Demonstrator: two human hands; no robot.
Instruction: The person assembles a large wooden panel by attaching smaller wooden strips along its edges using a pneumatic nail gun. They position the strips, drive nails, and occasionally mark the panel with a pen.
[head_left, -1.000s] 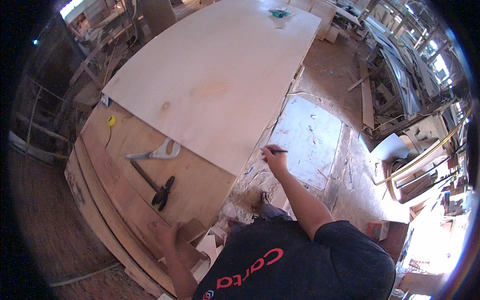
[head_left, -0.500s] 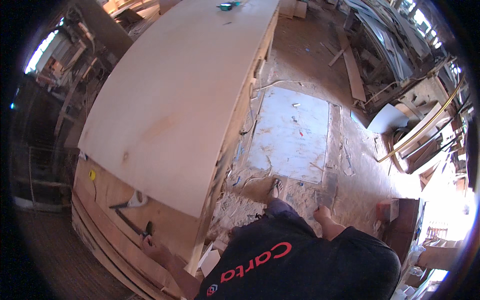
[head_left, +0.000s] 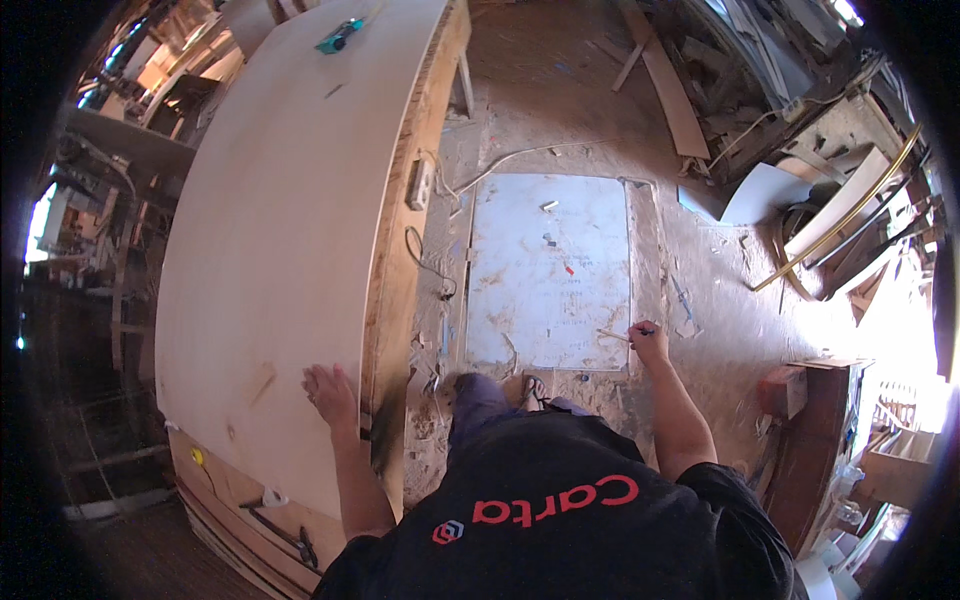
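My left hand [head_left: 333, 398] lies flat with fingers spread on a large pale plywood sheet [head_left: 270, 210], close to the sheet's right edge. My right hand [head_left: 648, 345] is out over the floor, fingers closed around a small dark thing [head_left: 647, 332], too small to name. Beyond the sheet's near edge, on the wood below, lie a dark long-handled tool [head_left: 272, 526], a white object [head_left: 274, 497] and a small yellow object [head_left: 197, 456]. A teal tool [head_left: 340, 36] rests at the sheet's far end.
A whitish panel [head_left: 550, 310] with scraps lies on the dusty floor. A power strip [head_left: 420, 185] with a cable is on the bench side. Boards and offcuts [head_left: 665, 85] are piled at the far right. A brown cabinet [head_left: 825, 430] stands to my right.
My left hand has moved from beside the dark tool up onto the plywood sheet. My right arm has stretched forward from my side. The view has shifted.
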